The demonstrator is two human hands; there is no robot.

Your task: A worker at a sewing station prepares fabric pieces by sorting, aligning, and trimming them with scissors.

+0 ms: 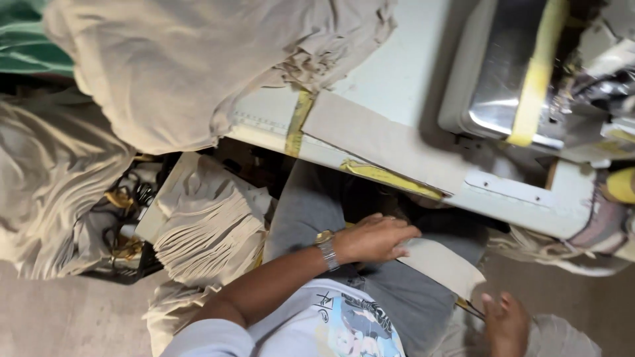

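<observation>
My left hand (377,238), with a metal wristwatch (326,248) on the wrist, lies on my lap in grey trousers (311,205). Its fingers curl over the edge of a flat beige fabric piece (444,266). My right hand (506,324) is at the lower right, partly cut off by the frame's edge. It sits right by the lower corner of the same fabric piece, next to a small dark and yellow thing (468,306). Its grip is hidden from me.
A pale sewing table (397,73) with strips of yellow tape (297,122) runs across the top, with a sewing machine (516,79) at the right. A big beige cloth heap (198,66) covers its left end. A stack of cut beige pieces (211,231) and a black crate (126,264) are on the left.
</observation>
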